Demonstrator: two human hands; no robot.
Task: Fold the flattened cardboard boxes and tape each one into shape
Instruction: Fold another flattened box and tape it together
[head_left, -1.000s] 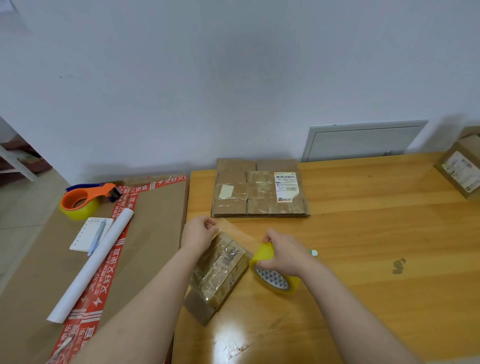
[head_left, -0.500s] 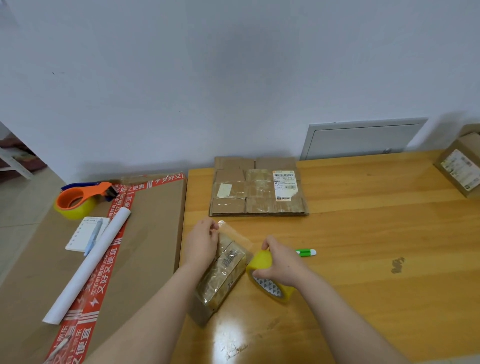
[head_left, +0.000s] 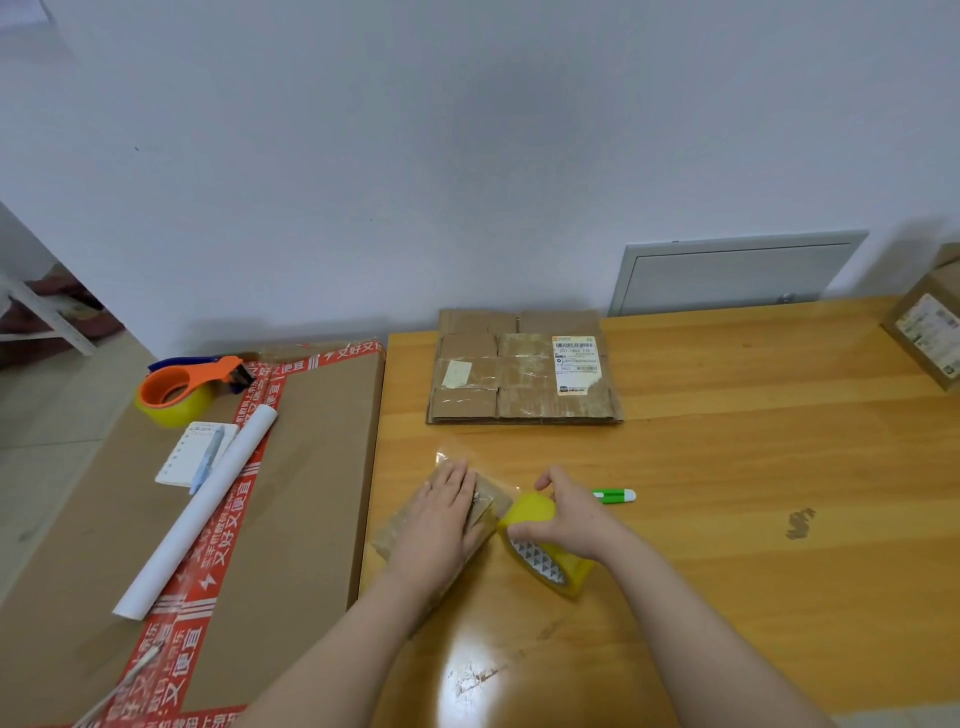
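My left hand (head_left: 441, 512) has left the tape end and now lies flat, fingers straight, on the small box (head_left: 493, 501) at lower centre of the worktop (head_left: 727, 467), hiding most of it. My right hand (head_left: 569, 517), fingers curled, clamps the tape roll (head_left: 545, 566) just beside. The second box (head_left: 930, 327) is cut off at the right edge.

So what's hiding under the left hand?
A small taped cardboard box. The left hand presses flat on it, hiding most of its top. The right hand grips a tape roll beside it.
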